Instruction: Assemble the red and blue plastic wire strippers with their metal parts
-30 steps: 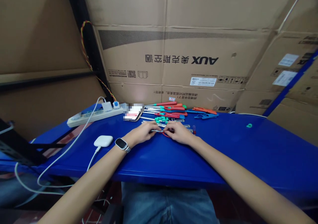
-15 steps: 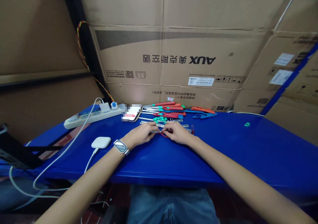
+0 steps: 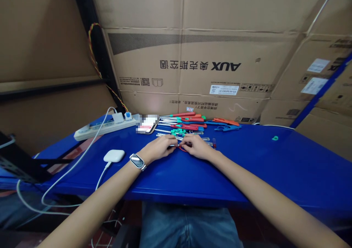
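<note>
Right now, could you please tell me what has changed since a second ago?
The left-wrist watch has turned slightly, its face now catching light. No grasp visibly changed: left hand and right hand stay close together by the red loop.

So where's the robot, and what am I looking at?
There's no robot here, just a person's two bare hands. The camera sits on their head, looking forward and down. The left hand, with a watch on its wrist, and the right hand pinch a thin silvery piece; fingers hide much of it. On the blue table lie red-handled tools, a phone, a white case and a power strip. Cardboard stands behind.
</note>
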### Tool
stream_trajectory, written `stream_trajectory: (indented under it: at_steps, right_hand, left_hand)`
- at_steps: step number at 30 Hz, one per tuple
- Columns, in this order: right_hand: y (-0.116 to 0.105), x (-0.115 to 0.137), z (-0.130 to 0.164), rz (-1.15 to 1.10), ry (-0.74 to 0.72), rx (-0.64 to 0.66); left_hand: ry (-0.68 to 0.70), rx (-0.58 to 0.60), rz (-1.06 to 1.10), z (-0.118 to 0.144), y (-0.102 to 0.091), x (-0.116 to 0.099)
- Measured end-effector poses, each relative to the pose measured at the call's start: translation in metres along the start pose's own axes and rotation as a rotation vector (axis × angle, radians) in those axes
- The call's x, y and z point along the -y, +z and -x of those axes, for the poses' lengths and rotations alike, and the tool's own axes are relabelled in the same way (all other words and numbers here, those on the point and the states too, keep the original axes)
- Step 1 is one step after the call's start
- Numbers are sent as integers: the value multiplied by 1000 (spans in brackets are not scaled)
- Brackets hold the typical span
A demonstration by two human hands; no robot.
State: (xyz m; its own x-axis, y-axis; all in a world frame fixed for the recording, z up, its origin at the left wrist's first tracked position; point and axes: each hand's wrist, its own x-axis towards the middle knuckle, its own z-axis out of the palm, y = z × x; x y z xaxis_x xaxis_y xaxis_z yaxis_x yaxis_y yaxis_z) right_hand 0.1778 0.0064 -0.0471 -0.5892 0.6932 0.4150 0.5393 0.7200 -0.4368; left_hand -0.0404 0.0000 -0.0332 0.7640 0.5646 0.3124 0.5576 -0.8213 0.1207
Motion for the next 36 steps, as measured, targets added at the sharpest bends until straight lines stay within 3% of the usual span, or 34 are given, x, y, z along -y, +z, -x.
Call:
stream_trajectory:
  at_steps: [15, 22, 26, 36]
  right_hand:
    - [1, -2, 0, 21, 10, 12]
    - [-29, -5, 8, 58, 43, -38]
    - [-39, -3, 16, 183, 71, 19]
    - [-27, 0, 11, 284, 70, 48]
  left_hand:
    - [11, -7, -14, -3, 0, -5]
    - [-8, -14, -34, -2, 2, -5]
    - [-4, -16, -45, -3, 3, -5]
    - [-32, -14, -128, -3, -2, -10]
